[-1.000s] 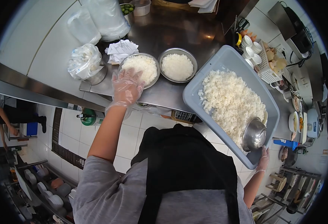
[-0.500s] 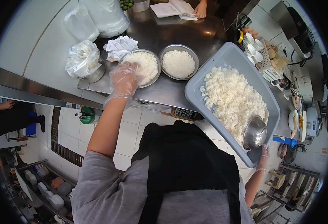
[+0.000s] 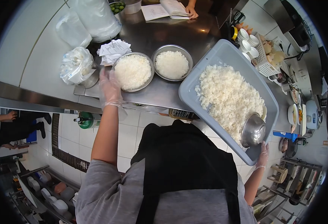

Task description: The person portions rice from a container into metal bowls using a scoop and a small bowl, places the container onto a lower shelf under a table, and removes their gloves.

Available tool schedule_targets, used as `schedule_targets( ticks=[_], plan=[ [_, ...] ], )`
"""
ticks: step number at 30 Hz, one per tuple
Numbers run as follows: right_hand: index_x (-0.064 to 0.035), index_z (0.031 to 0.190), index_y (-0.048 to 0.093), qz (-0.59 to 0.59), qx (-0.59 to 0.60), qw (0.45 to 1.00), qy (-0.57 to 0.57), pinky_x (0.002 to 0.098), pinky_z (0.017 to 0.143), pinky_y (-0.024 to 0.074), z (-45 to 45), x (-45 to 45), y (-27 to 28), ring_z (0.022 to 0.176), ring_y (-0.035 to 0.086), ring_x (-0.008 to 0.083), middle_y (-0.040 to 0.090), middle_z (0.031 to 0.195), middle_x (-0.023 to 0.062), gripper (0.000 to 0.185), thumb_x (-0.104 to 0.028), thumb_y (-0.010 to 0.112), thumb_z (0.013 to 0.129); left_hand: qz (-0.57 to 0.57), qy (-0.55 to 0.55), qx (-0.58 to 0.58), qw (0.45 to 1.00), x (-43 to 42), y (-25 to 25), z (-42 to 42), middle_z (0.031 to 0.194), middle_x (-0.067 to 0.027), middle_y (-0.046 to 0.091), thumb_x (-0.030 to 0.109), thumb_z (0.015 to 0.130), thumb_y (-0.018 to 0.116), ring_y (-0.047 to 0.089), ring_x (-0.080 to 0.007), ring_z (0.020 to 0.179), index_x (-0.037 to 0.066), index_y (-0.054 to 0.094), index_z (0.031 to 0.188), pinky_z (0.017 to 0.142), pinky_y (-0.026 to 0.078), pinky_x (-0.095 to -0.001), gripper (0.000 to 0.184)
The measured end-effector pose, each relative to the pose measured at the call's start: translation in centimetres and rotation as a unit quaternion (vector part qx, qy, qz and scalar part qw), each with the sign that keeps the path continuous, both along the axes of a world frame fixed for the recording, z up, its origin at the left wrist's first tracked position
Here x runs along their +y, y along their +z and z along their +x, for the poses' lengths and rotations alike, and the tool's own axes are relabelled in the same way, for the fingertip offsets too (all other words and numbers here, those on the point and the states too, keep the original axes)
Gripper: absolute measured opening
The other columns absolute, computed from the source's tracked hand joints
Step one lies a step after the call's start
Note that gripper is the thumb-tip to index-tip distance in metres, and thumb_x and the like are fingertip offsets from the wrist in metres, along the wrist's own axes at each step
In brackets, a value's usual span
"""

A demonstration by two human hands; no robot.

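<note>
My left hand [image 3: 111,89], in a clear plastic glove, is at the left side of a metal bowl [image 3: 148,80] heaped with white rice [image 3: 133,71]. Its fingers are stretched out beside the rim; whether they press on the bowl is hard to tell. A second metal bowl of rice [image 3: 171,64] stands just to the right. My right hand [image 3: 263,156], also gloved, grips the near right corner of a large grey plastic tub [image 3: 198,100], its fingers partly hidden. Inside the tub lie a mound of rice [image 3: 229,95] and a shiny metal bowl [image 3: 253,130].
Paper slips [image 3: 113,50] and plastic bags [image 3: 76,65] are left of the bowls. Another person's hand [image 3: 191,11] rests by an open notebook [image 3: 169,10]. A white basket [image 3: 266,59] and stacked cups [image 3: 245,45] stand beyond the tub. A green gas cylinder [image 3: 85,120] is below the counter.
My left hand has moved from on top of the rice in the left bowl to that bowl's left side. My right hand still holds the tub.
</note>
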State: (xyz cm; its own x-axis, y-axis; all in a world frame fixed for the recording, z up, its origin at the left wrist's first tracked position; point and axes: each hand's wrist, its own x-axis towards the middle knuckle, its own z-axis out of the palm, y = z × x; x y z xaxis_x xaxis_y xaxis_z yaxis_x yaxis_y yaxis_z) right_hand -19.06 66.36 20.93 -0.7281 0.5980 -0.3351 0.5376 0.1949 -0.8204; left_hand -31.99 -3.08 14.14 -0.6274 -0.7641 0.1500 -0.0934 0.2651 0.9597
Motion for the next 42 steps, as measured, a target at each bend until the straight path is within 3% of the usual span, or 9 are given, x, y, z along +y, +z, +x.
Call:
schedule_targets(
  ticks=[5, 7, 13, 25, 29, 33, 36, 38, 42],
  plan=[
    [0.0016, 0.145, 0.035, -0.001, -0.028, 1.000, -0.012, 0.0328, 0.103, 0.0378, -0.7, -2.0, 1.3, 0.124, 0.048, 0.0207, 0.049, 0.137, 0.0121, 0.069, -0.035, 0.062, 0.093, 0.186, 0.032, -0.042, 0.981, 0.6, -2.0, 1.0, 0.116, -0.0125, 0.060, 0.032, 0.100, 0.050, 0.057, -0.0194, 0.101, 0.000, 0.048, 0.130, 0.091, 0.044, -0.0293, 0.045],
    [0.0002, 0.140, 0.043, -0.036, 0.014, 0.999, -0.036, 0.0297, 0.088, 0.0457, -0.7, -2.6, 1.1, 0.104, 0.056, 0.0160, 0.058, 0.120, 0.0069, 0.056, -0.028, 0.061, 0.094, 0.182, 0.007, -0.044, 0.982, 0.8, -2.1, 1.4, 0.108, -0.0098, 0.061, 0.030, 0.098, 0.051, 0.056, -0.0173, 0.096, 0.003, 0.053, 0.124, 0.088, 0.044, -0.0296, 0.037],
    [0.0022, 0.145, 0.035, -0.040, -0.014, 0.999, -0.001, 0.0322, 0.099, 0.0415, -1.0, -5.5, 1.4, 0.117, 0.052, 0.0207, 0.052, 0.132, 0.0126, 0.063, -0.030, 0.059, 0.095, 0.251, 0.076, -0.017, 0.965, 1.3, -2.6, 1.6, 0.093, -0.0064, 0.059, 0.025, 0.094, 0.054, 0.053, -0.0160, 0.086, 0.005, 0.055, 0.107, 0.079, 0.045, -0.0315, 0.024],
    [-0.0025, 0.134, 0.046, -0.202, 0.048, 0.976, -0.062, 0.0333, 0.077, 0.0533, -0.4, -16.9, 0.8, 0.094, 0.060, 0.0202, 0.059, 0.106, 0.0107, 0.046, -0.023, 0.059, 0.095, 0.305, 0.022, -0.030, 0.952, 5.8, -2.0, 4.3, 0.108, -0.0119, 0.056, 0.027, 0.099, 0.048, 0.054, -0.0158, 0.087, 0.002, 0.044, 0.109, 0.077, 0.046, -0.0286, 0.028],
    [-0.0020, 0.137, 0.042, -0.038, -0.089, 0.994, 0.053, 0.0338, 0.075, 0.0509, -0.4, -18.3, 3.2, 0.094, 0.058, 0.0206, 0.059, 0.105, 0.0122, 0.056, -0.036, 0.057, 0.095, 0.175, 0.089, -0.030, 0.980, 5.5, -2.3, 6.5, 0.098, -0.0072, 0.056, 0.017, 0.096, 0.051, 0.048, -0.0118, 0.075, 0.003, 0.047, 0.102, 0.067, 0.044, -0.0259, 0.016],
    [-0.0030, 0.136, 0.039, -0.158, -0.080, 0.977, 0.118, 0.0332, 0.071, 0.0506, -1.7, -20.2, 5.0, 0.089, 0.059, 0.0193, 0.059, 0.103, 0.0118, 0.057, -0.040, 0.055, 0.096, 0.055, 0.065, -0.028, 0.996, 2.9, 1.2, 9.2, 0.080, -0.0011, 0.059, 0.009, 0.092, 0.053, 0.045, -0.0112, 0.066, 0.003, 0.056, 0.089, 0.061, 0.041, -0.0275, 0.007],
    [-0.0033, 0.133, 0.039, -0.241, -0.099, 0.958, 0.121, 0.0329, 0.068, 0.0516, -1.3, -18.4, 6.7, 0.085, 0.060, 0.0181, 0.058, 0.100, 0.0101, 0.054, -0.039, 0.056, 0.096, -0.049, -0.025, -0.140, 0.989, 1.1, -1.0, 10.2, 0.076, -0.0102, 0.062, 0.016, 0.096, 0.049, 0.054, -0.0219, 0.069, -0.002, 0.059, 0.089, 0.065, 0.043, -0.0353, 0.022],
    [-0.0034, 0.133, 0.039, -0.262, -0.081, 0.953, 0.128, 0.0329, 0.067, 0.0521, -0.3, -16.8, 7.3, 0.084, 0.060, 0.0179, 0.057, 0.100, 0.0093, 0.053, -0.038, 0.056, 0.096, -0.402, -0.165, -0.181, 0.882, 0.5, -5.6, 10.8, 0.095, -0.0280, 0.063, 0.029, 0.101, 0.039, 0.059, -0.0402, 0.088, -0.007, 0.059, 0.101, 0.081, 0.042, -0.0471, 0.041],
    [-0.0038, 0.133, 0.036, -0.235, -0.118, 0.951, 0.160, 0.0338, 0.068, 0.0533, 0.3, -16.7, 7.4, 0.082, 0.061, 0.0190, 0.058, 0.103, 0.0107, 0.054, -0.037, 0.057, 0.096, -0.144, -0.168, -0.255, 0.941, 8.9, 3.5, 8.6, 0.103, -0.0316, 0.060, 0.033, 0.103, 0.035, 0.057, -0.0426, 0.096, -0.006, 0.061, 0.098, 0.085, 0.040, -0.0472, 0.047]
  ],
)
